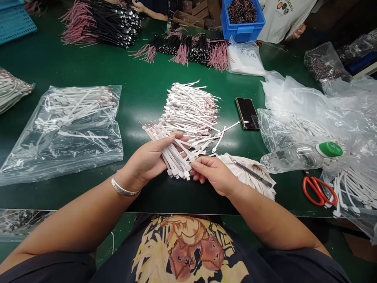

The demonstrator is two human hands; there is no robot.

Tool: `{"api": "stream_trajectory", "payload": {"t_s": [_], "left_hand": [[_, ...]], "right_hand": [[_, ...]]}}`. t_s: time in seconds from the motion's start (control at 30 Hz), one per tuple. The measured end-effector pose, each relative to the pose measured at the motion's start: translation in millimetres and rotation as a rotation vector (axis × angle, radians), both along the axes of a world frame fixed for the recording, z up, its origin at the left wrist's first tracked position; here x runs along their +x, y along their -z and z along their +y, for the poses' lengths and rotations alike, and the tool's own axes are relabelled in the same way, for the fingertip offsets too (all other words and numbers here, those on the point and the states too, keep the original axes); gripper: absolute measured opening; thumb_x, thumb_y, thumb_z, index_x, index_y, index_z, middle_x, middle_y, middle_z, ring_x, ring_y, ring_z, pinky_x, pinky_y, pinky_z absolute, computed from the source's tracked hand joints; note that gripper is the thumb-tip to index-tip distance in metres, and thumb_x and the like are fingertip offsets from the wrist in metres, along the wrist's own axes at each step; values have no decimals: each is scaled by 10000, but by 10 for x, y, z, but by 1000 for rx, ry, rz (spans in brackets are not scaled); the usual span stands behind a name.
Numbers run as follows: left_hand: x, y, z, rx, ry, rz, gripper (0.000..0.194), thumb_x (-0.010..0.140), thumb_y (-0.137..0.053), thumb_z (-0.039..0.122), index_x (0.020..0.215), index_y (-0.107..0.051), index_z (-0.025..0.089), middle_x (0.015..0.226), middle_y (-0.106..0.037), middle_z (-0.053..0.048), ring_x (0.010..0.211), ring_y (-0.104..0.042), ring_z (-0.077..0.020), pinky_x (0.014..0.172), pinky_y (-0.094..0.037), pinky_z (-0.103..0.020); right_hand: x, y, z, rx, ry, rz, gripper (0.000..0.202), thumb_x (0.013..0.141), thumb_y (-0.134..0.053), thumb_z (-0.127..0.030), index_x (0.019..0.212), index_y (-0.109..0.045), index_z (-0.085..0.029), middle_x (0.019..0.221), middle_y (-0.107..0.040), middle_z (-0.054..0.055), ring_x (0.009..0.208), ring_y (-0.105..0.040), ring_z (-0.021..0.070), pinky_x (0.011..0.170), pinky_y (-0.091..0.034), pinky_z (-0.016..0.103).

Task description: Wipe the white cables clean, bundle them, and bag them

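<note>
My left hand [156,155], with a silver bangle at its wrist, is closed around a bundle of short white cables [173,157]. Their square white connector ends point toward me, and reddish wire tips show at the far end. My right hand [210,173] pinches a connector end at the right side of this bundle. Just beyond both hands lies a heap of similar white cables [191,110], a few of them straying to the right. A folded white cloth [266,186] with metal tweezers [250,171] on it lies beside my right hand.
Left is a clear bag [88,151] of white cables. To the right are a phone [247,113], a water bottle [294,157], red-handled scissors [319,190] and plastic bags [300,94]. Black-and-pink cable bundles [114,25] and a blue bin [243,31] stand at the back, near other people.
</note>
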State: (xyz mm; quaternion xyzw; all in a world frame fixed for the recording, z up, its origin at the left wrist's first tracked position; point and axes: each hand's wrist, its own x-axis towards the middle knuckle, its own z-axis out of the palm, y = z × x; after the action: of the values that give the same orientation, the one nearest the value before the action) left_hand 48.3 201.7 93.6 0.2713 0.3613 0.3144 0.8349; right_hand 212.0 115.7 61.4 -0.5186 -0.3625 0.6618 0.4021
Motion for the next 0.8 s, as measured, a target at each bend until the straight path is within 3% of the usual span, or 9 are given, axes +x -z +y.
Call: {"api": "stream_trajectory", "payload": {"t_s": [0.23,0.47,0.8], "left_hand": [[-15,33,12,21,-3,11,183,821,-544,169,960,-657,131,828,-676,-86,662,-643,-174,643,-556,-309],[-26,28,13,40,-6,31,180,831,-552,177,965,-666,141,882,-692,-82,651,-641,-158,624,-552,-288],[-28,-25,-40,156,-29,23,194,805,-604,198,979,-662,135,945,-693,-99,836,-662,-221,700,-572,-336]], "right_hand": [[14,13,9,-85,-26,122,328,728,-671,-484,750,-625,-160,690,-636,11,572,-559,77,472,-366,173],[12,19,3,-53,-60,108,318,744,-660,-479,733,-614,-165,706,-634,2,584,-554,70,481,-364,176],[-10,11,12,25,-92,-10,301,782,-623,-466,715,-614,-172,693,-616,-9,602,-538,77,496,-376,191]]}}
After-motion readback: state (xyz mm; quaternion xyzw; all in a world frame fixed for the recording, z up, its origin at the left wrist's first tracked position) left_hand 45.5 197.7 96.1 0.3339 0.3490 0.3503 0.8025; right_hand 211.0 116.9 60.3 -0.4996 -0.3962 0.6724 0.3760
